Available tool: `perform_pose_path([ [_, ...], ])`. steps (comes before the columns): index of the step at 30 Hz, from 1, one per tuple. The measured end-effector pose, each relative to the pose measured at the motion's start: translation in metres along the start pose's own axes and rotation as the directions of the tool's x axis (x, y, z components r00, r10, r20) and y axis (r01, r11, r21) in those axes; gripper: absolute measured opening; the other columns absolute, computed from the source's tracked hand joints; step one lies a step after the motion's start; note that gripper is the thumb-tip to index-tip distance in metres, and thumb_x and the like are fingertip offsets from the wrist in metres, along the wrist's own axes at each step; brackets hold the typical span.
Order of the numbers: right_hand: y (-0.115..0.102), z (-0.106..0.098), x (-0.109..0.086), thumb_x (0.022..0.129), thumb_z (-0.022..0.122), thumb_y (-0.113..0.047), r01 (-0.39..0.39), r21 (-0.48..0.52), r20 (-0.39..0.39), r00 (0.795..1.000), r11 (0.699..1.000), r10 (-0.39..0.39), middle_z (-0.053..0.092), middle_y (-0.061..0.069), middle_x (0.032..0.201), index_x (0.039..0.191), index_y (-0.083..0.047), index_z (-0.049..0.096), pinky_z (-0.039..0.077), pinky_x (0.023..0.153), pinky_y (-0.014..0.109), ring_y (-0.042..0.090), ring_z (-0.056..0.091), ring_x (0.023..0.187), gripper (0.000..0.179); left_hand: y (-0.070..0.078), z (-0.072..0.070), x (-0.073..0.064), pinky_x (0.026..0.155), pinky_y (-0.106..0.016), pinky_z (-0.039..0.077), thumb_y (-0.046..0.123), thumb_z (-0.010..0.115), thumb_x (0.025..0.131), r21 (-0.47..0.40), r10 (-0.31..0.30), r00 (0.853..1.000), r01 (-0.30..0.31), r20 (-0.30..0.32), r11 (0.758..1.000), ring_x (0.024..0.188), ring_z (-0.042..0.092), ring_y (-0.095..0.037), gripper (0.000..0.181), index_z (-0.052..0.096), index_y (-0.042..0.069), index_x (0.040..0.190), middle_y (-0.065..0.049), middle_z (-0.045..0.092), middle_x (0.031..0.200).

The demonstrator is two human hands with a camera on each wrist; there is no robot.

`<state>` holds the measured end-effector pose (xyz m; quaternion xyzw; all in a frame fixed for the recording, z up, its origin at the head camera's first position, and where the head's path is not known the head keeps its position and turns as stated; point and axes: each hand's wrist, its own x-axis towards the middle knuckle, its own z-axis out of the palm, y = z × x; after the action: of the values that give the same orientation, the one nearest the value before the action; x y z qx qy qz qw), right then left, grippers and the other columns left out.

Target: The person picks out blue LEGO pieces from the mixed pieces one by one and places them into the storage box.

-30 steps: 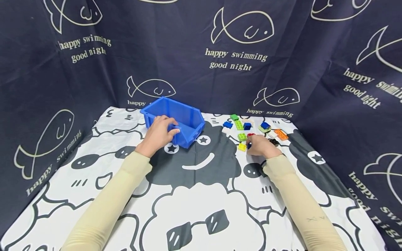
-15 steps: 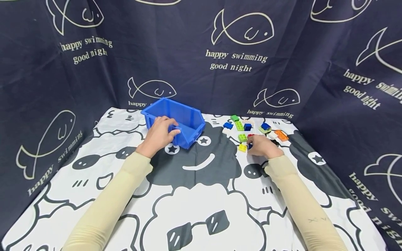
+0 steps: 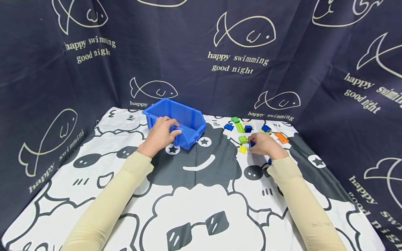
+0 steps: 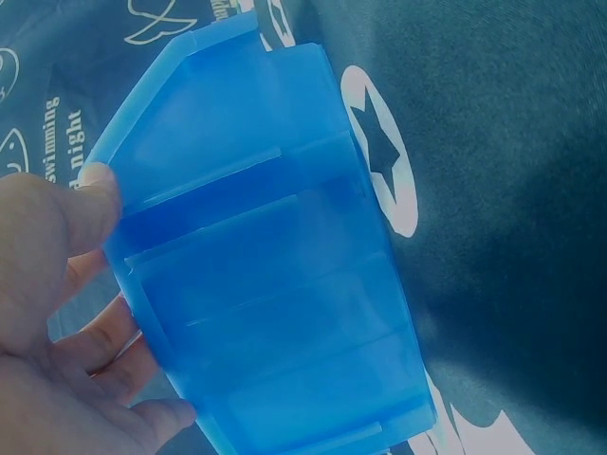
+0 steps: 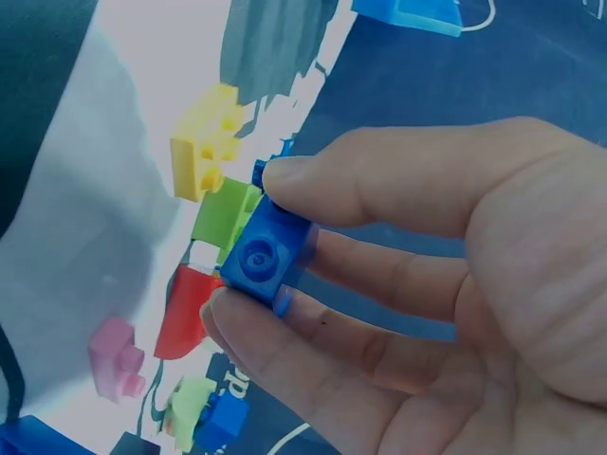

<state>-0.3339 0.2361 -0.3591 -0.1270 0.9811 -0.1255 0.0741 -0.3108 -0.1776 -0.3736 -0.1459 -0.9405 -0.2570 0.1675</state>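
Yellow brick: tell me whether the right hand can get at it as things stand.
Probably not just yet: the right hand pinches a blue brick, though nothing visible covers the yellow brick close by.

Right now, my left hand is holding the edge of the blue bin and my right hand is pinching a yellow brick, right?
Not quite: the colour is wrong. The right wrist view shows that your right hand is pinching a blue brick. Your left hand is indeed holding the edge of the blue bin.
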Motion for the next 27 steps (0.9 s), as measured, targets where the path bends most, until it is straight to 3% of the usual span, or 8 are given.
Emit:
perform_pose_path([
  [4, -0.003, -0.004, -0.005, 0.084, 0.074, -0.011, -0.008, -0.001, -0.007, 1.0, 1.0, 0.008, 0.066, 0.024, 0.12, 0.129, 0.001, 0.066, 0.052, 0.084, 0.045, 0.033, 0.059, 0.097, 0.047, 0.001, 0.0, -0.001, 0.104, -0.054, 0.044, 0.031, 0.074, 0.097, -0.001, -0.002, 1.0, 0.002, 0.003, 1.0, 0.123, 0.051, -0.034, 0.027, 0.073, 0.012, 0.116, -0.011, 0.064, 0.12],
  [11, -0.014, -0.018, -0.016, 0.088, 0.073, -0.012, -0.015, 0.051, -0.006, 1.0, 0.999, 0.015, 0.066, 0.023, 0.119, 0.126, -0.002, 0.067, 0.056, 0.069, 0.036, 0.028, 0.071, 0.071, 0.04, 0.0, 0.0, -0.001, 0.102, -0.054, 0.046, 0.031, 0.073, 0.098, 0.002, 0.005, 1.0, -0.005, 0.003, 1.0, 0.123, 0.051, -0.034, 0.027, 0.072, 0.012, 0.117, -0.011, 0.064, 0.121],
  [18, -0.024, -0.027, -0.019, 0.084, 0.077, -0.013, 0.098, -0.017, -0.103, 0.99, 0.995, -0.099, 0.07, 0.026, 0.116, 0.126, 0.001, 0.068, 0.052, 0.086, 0.049, 0.034, 0.064, 0.094, 0.045, 0.0, -0.001, -0.002, 0.105, -0.054, 0.043, 0.03, 0.074, 0.097, 0.0, 0.004, 1.0, -0.004, -0.007, 1.0, 0.123, 0.051, -0.034, 0.026, 0.073, 0.012, 0.116, -0.011, 0.065, 0.12],
  [27, -0.038, -0.037, -0.013, 0.082, 0.077, -0.013, 0.168, -0.031, -0.184, 0.968, 0.985, -0.171, 0.071, 0.023, 0.11, 0.123, 0.001, 0.069, 0.053, 0.089, 0.051, 0.035, 0.066, 0.093, 0.043, 0.002, 0.0, -0.001, 0.104, -0.055, 0.044, 0.03, 0.073, 0.098, -0.004, 0.012, 1.0, -0.012, -0.001, 1.0, 0.124, 0.051, -0.035, 0.027, 0.072, 0.011, 0.117, -0.012, 0.064, 0.121],
])
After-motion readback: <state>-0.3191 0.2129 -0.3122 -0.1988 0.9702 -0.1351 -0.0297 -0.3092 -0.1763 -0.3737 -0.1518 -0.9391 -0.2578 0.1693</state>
